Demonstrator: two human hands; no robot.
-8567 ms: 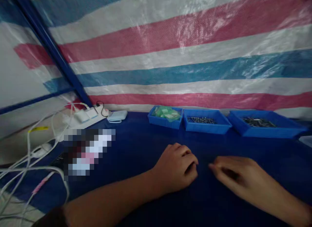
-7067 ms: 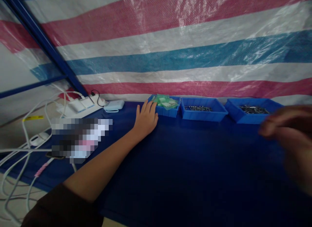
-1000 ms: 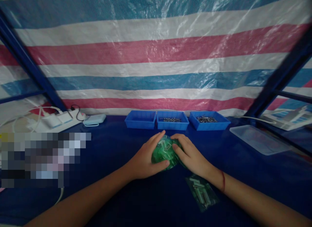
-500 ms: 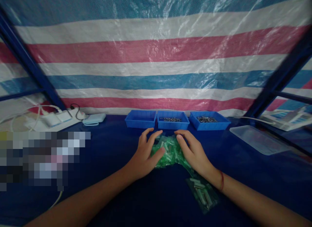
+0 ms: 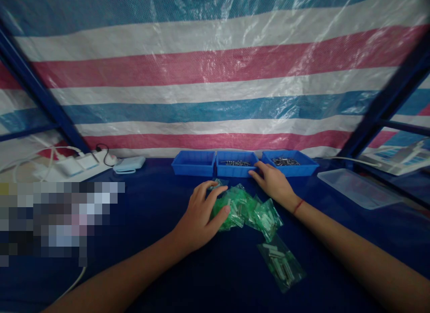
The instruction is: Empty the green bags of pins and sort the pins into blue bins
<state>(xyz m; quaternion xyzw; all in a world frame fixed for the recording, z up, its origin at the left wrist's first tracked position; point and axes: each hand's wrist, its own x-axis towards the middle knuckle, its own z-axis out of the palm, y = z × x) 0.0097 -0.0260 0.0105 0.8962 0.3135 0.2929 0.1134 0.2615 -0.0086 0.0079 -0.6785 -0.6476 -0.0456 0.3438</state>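
Right hand (image 5: 274,183) moved to bin (image 5: 233,171); packet pile (image 5: 242,204) crosswise.

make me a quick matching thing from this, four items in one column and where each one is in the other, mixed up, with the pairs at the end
1. left hand
2. right hand
3. white power strip
4. single clear bag

A. nearer the camera than the green pile of bags
B. at the right end of the middle blue bin
C. at the left side of the green pile
D. far left, with plugs in it

Pairs: 1-C, 2-B, 3-D, 4-A
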